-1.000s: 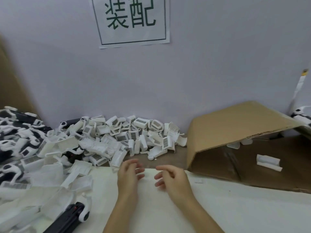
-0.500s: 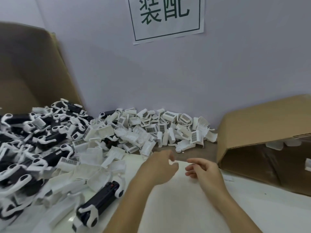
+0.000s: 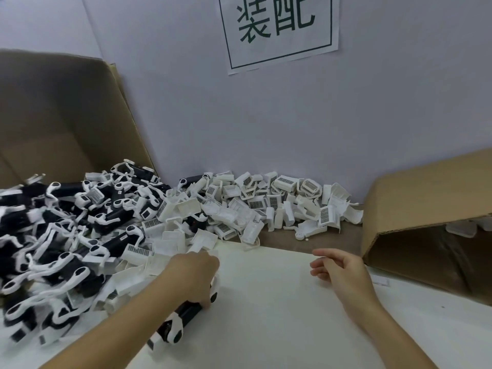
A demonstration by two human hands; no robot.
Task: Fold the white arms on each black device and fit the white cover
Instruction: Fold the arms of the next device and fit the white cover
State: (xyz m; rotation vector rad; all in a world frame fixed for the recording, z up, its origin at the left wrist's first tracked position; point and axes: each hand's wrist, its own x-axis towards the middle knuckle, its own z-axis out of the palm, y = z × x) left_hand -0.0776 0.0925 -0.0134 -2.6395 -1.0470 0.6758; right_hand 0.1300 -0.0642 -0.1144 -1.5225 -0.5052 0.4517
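A black device with white arms (image 3: 183,316) lies on the white table surface (image 3: 279,302) near the front left. My left hand (image 3: 195,275) lies over its upper end, fingers curled down around it. My right hand (image 3: 343,270) hovers empty above the table to the right, fingers loosely bent. A large heap of black devices with white arms (image 3: 66,235) fills the left side. A pile of white covers (image 3: 266,203), many with barcode labels, lies along the wall behind.
A brown cardboard box (image 3: 426,209) lies on its side at the right, open towards me, with a few white parts inside. A tall cardboard sheet (image 3: 58,115) stands at the back left. A paper sign (image 3: 277,30) hangs on the wall.
The view has swung left. My left hand has moved down and left onto the black device at the front. My right hand stays over the table, empty.
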